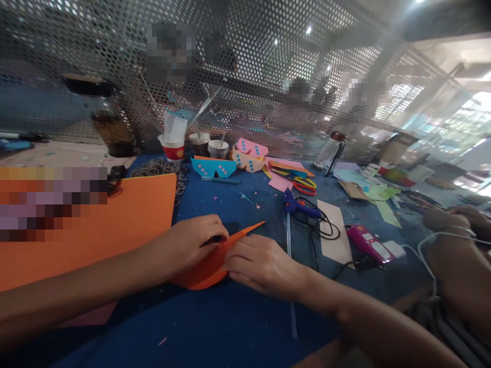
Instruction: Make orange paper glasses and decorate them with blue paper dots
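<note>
Table (215, 327) is stretching blue across the lower frame, and an orange sheet (146, 209) is lying large at left. Now to the centre: the left hand (201, 235) and right hand (264, 266) are working together, both sets of fingers gripping an orange piece (203, 276) that's curving between them. Partway along, I'm judging: the bend is showing, but the near end is bulging, not yet lying flat. Upper centre, a blue cutout (209, 167) is standing folded and dotted, looking finished! Right of centre, a glue gun (301, 207) is resting unheld.
</note>
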Demonstrator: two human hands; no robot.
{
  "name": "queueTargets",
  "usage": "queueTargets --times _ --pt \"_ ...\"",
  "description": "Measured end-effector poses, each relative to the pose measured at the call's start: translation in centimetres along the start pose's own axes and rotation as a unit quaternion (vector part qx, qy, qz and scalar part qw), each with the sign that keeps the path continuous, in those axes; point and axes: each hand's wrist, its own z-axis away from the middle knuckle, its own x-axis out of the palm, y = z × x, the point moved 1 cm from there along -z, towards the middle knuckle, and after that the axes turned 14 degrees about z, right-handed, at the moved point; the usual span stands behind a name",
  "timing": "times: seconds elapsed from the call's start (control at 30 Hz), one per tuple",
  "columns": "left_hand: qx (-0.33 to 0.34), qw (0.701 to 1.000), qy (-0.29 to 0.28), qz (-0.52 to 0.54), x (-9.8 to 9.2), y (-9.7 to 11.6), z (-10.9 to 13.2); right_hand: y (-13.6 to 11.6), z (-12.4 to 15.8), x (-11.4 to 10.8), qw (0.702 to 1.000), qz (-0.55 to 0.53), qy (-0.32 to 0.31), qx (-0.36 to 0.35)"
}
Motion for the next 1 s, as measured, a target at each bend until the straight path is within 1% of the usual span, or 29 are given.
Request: queueTargets --times 0.1,0.27,0.43,0.63,0.7,0.83,0.93,1.0 --pt "0.003 1.000 -0.004 0.012 0.2 0.1 0.5 -0.2 0.1 0.0 1.000 -0.004 0.004 -0.002" --pt "0.023 1.000 -0.002 0.017 0.2 0.8 -0.8 -0.3 0.2 0.0 1.000 -0.001 -0.003 0.021" --pt "-0.026 0.999 -0.014 0.029 -0.1 1.1 -1.6 -0.3 0.1 -0.2 1.000 0.002 0.004 0.030" --pt "-0.062 0.997 0.009 0.043 -0.5 1.3 -1.3 -0.2 0.1 -0.4 1.000 0.011 -0.003 0.025" --pt "-0.054 0.998 0.016 0.033 -0.5 1.2 -1.3 -0.1 0.1 -0.4 0.999 0.002 -0.009 0.033" --pt "0.000 0.999 0.034 -0.007 0.1 0.7 -1.0 -0.1 0.0 -0.4 0.998 -0.037 -0.022 0.055" --pt "0.025 0.999 0.024 -0.029 0.6 0.3 -0.3 -0.1 -0.1 -0.1 0.994 -0.064 -0.019 0.082" --pt "0.024 0.999 0.018 -0.031 0.6 0.2 0.3 -0.1 0.0 0.2 0.990 -0.088 -0.015 0.107"
